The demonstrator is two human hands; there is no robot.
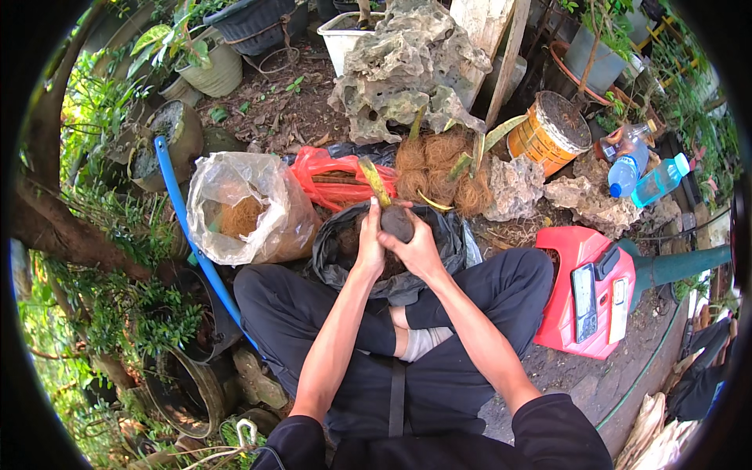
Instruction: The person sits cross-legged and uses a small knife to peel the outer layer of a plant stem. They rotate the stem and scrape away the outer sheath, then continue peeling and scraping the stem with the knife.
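Between my two hands sits a dark soil ball (pixel 397 223) with a yellow-green leaf cutting (pixel 376 181) rising from its far side. My left hand (pixel 371 238) presses its near-left side, thumb up along the leaf base. My right hand (pixel 416 244) wraps the other side, fingers curled round it. Below them a black plastic bag (pixel 329 264) lies open in front of my crossed legs; its dark contents are partly hidden by my hands. Beyond it stand several fibre-wrapped balls (pixel 440 155) with leaf cuttings sticking out.
Left of the black bag stands a clear plastic bag (pixel 252 205) holding brown fibre. A red plastic bag (pixel 329 176) lies behind. Porous rock (pixel 405 70) rises at the back. At right are a red plastic stool (pixel 581 294) bearing phones, and bottles (pixel 658 179). A blue pipe (pixel 182 205) runs left.
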